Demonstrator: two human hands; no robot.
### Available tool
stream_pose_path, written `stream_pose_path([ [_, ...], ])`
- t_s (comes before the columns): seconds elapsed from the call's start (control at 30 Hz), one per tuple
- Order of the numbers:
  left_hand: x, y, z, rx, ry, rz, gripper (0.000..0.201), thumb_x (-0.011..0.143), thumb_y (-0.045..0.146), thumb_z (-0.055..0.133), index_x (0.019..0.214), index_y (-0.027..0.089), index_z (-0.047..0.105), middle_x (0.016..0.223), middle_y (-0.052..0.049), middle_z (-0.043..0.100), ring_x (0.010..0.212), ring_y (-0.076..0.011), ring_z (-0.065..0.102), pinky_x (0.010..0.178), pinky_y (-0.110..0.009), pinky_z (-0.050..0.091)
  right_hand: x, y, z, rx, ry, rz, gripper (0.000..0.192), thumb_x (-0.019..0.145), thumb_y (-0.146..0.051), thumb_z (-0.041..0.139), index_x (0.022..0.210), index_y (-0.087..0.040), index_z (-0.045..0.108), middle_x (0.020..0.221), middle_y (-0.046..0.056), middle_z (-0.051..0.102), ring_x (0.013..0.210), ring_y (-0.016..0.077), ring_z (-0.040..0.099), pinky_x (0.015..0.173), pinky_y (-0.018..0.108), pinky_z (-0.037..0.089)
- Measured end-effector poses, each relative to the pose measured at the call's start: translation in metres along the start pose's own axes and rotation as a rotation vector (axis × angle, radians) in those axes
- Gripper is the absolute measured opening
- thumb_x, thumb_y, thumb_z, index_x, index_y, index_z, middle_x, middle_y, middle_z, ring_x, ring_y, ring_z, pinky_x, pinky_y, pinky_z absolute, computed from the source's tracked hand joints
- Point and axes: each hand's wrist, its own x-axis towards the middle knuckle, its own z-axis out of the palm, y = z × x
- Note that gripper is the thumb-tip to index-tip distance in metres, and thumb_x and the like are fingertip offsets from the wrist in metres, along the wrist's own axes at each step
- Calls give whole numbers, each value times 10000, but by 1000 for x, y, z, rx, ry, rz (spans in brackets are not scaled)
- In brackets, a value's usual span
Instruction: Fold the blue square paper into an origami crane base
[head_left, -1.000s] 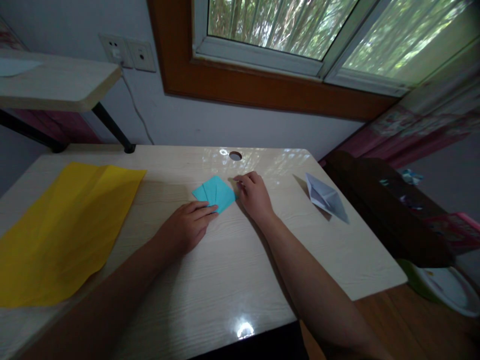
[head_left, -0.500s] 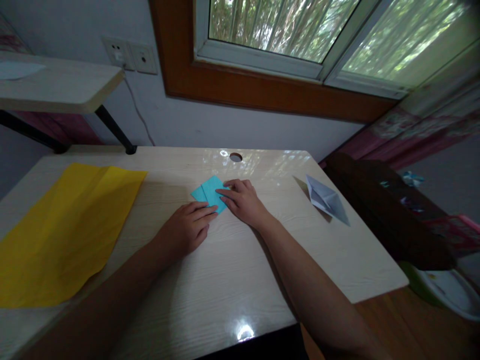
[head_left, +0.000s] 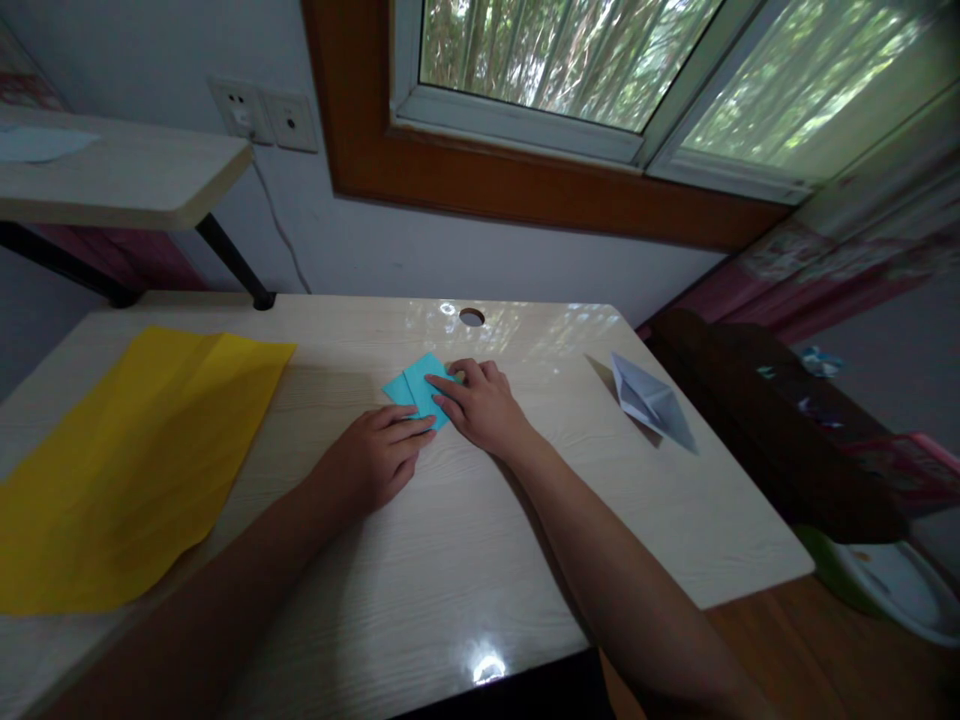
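A small folded sheet of light-blue paper (head_left: pixel 420 385) lies flat on the desk, with a crease line and a pointed corner at its left. My left hand (head_left: pixel 382 450) rests along its lower left edge, fingers stretched out and pressing on it. From the right, my right hand (head_left: pixel 484 405) touches the paper, index finger extended over its surface and the other fingers at its right edge. Part of the right side is hidden under those fingers. Neither hand is wrapped round anything.
A large yellow sheet (head_left: pixel 142 470) covers the desk's left side. At the right stands a folded white paper boat (head_left: pixel 649 400). A raised shelf (head_left: pixel 150 170) on black legs is at back left. Behind the wooden desk (head_left: pixel 465 560) are a wall and window.
My right index finger has slid slightly left across the blue paper. My left hand and the paper look nearly unmoved.
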Motion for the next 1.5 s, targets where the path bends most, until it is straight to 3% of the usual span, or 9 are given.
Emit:
stream_pose_path([
  [0.43,3,4,-3,22,78,-37,343,976,231,545,1302,198,649,1266,-80,710,1166,-265,611,992,-474,515,4,1,0,-4,15,4,392,1010,-462,490,1358,-345,626,1218,119,567,1048,286,492,889,440,436],
  [0.73,2,-3,-1,154,90,-141,374,985,314,556,1264,89,663,1327,-162,660,1263,-302,562,1101,-489,468,6,6,2,184,-6,-87,392,1057,-391,408,1116,-216,754,889,76,635,881,200,583,821,335,447],
  [0.93,-1,-8,1,141,77,-161,452,966,379,591,1323,104,622,1368,-168,630,1288,-311,553,1117,-495,454,3,5,0,250,-41,-177,422,1059,-388,398,983,-207,771,790,65,653,824,191,585,813,329,443],
  [1.03,-2,-9,1,155,58,-157,486,956,417,606,1331,110,617,1388,-165,616,1298,-311,545,1125,-493,446,1,6,1,252,-13,-186,388,1050,-380,426,1032,-205,771,827,73,647,861,201,579,834,345,454],
  [1.3,-1,-10,-1,183,56,-145,405,942,347,641,1277,121,667,1345,-147,654,1255,-297,583,1106,-466,469,0,12,7,283,132,-147,235,998,-287,541,1106,-246,745,1204,109,635,1085,245,570,971,439,454],
  [1.5,-3,-9,0,123,82,-144,395,961,341,607,1292,131,659,1371,-155,637,1298,-287,567,1128,-479,456,2,15,8,326,148,-9,306,989,-245,547,1277,-243,650,1098,93,682,1046,250,597,964,428,452],
])
